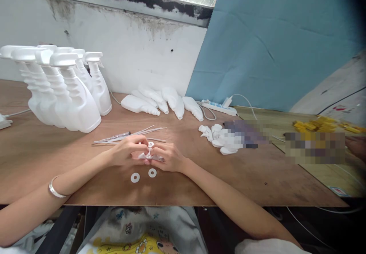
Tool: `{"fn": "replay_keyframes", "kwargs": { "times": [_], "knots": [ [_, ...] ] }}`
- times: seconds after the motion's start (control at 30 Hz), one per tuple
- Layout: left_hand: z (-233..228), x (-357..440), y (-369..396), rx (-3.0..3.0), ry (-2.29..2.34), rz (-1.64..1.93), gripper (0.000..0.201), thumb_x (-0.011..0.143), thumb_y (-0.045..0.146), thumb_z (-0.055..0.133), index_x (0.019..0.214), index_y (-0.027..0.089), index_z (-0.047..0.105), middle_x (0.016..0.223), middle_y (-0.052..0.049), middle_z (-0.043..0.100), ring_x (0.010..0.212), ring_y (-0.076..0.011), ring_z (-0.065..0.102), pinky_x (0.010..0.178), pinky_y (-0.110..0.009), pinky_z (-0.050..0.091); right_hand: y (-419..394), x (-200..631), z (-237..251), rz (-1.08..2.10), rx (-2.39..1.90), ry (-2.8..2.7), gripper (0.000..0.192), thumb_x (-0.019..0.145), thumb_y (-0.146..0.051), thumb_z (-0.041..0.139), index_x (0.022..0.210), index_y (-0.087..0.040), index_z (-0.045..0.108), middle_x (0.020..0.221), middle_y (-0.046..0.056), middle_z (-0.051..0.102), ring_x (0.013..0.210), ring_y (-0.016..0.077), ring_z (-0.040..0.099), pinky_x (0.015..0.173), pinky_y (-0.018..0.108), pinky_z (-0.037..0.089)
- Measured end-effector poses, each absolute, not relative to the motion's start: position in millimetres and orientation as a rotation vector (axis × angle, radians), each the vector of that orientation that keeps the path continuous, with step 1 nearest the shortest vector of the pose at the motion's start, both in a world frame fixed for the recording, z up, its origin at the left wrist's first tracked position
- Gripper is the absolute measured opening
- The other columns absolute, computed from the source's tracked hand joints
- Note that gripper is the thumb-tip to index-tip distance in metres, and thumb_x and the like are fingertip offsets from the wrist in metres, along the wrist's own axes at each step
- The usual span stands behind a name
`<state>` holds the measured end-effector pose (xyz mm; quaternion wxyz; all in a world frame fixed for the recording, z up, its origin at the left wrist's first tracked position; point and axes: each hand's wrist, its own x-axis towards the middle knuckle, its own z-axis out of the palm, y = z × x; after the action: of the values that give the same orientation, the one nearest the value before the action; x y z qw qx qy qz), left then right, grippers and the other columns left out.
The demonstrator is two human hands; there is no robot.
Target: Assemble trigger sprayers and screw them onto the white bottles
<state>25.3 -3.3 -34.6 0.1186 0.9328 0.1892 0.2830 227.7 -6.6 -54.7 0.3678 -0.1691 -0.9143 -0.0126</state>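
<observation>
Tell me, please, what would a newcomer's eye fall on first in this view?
Probably the two hands meeting at the table's middle: the left hand and right hand together hold a small white trigger piece, with two white washers lying just in front. Next, the cluster of upright white spray bottles at far left.

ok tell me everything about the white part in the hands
The white part looks like a plastic spray-trigger head, glossy and irregular, mostly hidden. The left hand and right hand pinch it from both sides, low over the wooden table. A white ring sits at its top. Finer details can't be made out.
</observation>
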Motion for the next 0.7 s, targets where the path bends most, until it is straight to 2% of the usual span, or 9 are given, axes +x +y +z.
{"fn": "replay_keyframes", "kwargs": {
  "times": [0.37,0.7],
  "knots": [
    [-34.0,22.9,-2.4,2.872,0.529,0.928,0.015,0.078,0.030,0.059,0.072,0.018,0.061,0.079,-0.004,0.058,0.068,-0.0115,0.051,0.065,-0.023,0.035,-5.8,225.0,-58.2,0.019,-0.430,-2.286,0.016,0.079,-0.032,0.054,0.069,-0.019,0.053,0.066,-0.001,0.062,0.058,0.0077,0.055,0.055,0.019,0.041],
    [-31.3,21.7,-1.2,2.873,0.608,0.832,0.023,0.081,0.036,0.054,0.069,0.018,0.063,0.082,-0.003,0.060,0.066,-0.0096,0.051,0.066,-0.024,0.032,-6.1,223.4,-54.8,0.062,-0.402,-2.281,0.014,0.080,-0.031,0.054,0.072,-0.019,0.055,0.070,0.001,0.064,0.063,0.0089,0.058,0.059,0.020,0.045]
  ]
}}
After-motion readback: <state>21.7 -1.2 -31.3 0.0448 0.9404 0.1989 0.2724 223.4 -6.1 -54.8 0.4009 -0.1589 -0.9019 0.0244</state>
